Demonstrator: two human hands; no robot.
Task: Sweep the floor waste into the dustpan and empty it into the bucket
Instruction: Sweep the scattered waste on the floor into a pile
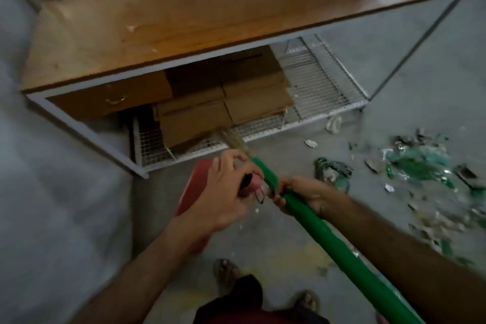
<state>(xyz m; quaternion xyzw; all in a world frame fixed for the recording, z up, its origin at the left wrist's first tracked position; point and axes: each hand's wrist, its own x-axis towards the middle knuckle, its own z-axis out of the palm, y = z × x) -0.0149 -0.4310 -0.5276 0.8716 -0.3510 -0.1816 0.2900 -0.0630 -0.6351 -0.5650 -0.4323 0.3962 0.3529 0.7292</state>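
My right hand [305, 196] grips the green handle of a broom [328, 239] that runs from the lower right up to pale bristles near the wire shelf. My left hand [226, 192] holds the red dustpan [196, 189] by its handle, fingers curled over a small black part; most of the pan is hidden behind that hand and forearm. Floor waste [418, 163] of green and clear glass shards, paper scraps and dark bits lies scattered on the grey floor to the right. No bucket is in view.
A wooden-topped table [157, 34] with a white metal frame stands ahead, a drawer [113, 98] and cardboard boxes [223, 102] on its wire shelf below. A grey wall is on the left. My sandalled feet [226, 271] stand on stained floor at the bottom.
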